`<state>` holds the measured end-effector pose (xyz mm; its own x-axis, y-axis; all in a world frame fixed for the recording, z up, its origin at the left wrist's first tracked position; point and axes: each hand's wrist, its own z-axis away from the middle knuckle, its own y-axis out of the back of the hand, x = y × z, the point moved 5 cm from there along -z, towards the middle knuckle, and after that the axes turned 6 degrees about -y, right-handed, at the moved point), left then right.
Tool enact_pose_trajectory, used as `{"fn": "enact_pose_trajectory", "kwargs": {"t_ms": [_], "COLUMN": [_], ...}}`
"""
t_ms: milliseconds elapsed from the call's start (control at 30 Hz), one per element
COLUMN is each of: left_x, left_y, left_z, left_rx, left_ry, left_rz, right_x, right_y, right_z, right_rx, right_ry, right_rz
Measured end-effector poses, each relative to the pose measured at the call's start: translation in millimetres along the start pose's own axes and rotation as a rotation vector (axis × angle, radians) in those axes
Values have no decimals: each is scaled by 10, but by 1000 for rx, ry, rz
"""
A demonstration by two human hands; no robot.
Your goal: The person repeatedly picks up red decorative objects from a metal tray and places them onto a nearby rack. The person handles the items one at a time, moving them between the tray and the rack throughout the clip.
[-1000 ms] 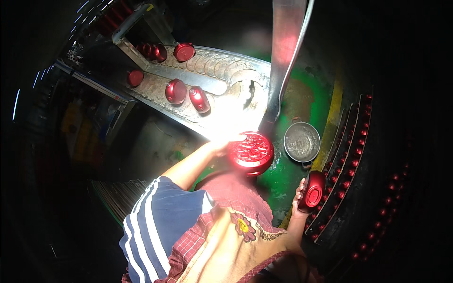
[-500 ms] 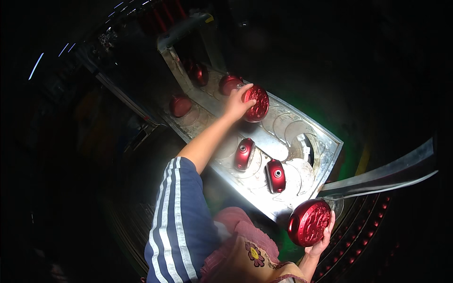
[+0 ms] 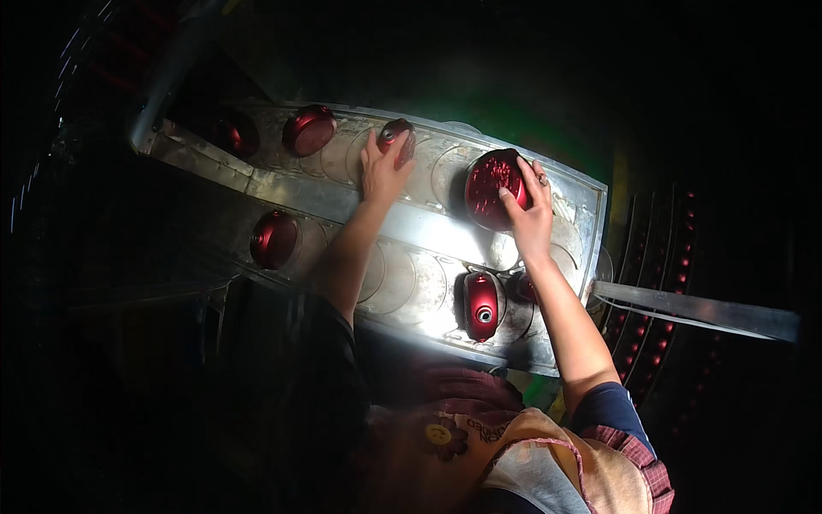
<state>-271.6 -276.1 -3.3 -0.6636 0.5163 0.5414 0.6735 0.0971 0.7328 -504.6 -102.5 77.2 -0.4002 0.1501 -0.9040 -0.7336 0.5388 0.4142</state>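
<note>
My left hand [image 3: 387, 171] has its thumb and fingers around a glossy red round flat bottle [image 3: 396, 137] on the far row of a metal conveyor [image 3: 411, 218]; its neck opening faces up. Farther right, my right hand [image 3: 531, 201] grips the right edge of a larger-looking red bottle [image 3: 494, 187] with an embossed round face turned up. That bottle is over the far row; whether it touches the surface I cannot tell. Nearer me, a red bottle [image 3: 481, 307] stands on edge, opening up. Beside it, my right forearm partly hides another red bottle [image 3: 525, 287].
More red bottles stand at the left: two in the far row [image 3: 309, 130] and one in the near row [image 3: 274, 239]. A metal frame [image 3: 167, 103] rises over the conveyor's left part. From the right end juts a metal bar [image 3: 702, 310], before curved rows of small red lights or reflections [image 3: 659, 321].
The view has turned. My left hand's bottle has gone from face-up to standing on the conveyor. My right hand has brought its bottle from beyond the near right corner to over the far row.
</note>
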Motion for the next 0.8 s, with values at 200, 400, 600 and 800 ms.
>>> {"fn": "enact_pose_trajectory", "kwargs": {"t_ms": [200,400,600,800], "left_x": [115,267,1056,2566], "left_y": [774,1172,756,310], "left_z": [499,1470,2139,2376], "left_rx": [233,192,211,20], "left_ry": [50,254,411,251], "left_rz": [286,247,560,816], "right_x": [223,251,-157,-224], "right_y": [-876,-1823,-1492,1057], "right_z": [-393,-598,-84,1366], "right_rx": [0,-206,-540,-774], "right_ry": [40,-32,110,152], "right_rz": [91,478,244,-419]}}
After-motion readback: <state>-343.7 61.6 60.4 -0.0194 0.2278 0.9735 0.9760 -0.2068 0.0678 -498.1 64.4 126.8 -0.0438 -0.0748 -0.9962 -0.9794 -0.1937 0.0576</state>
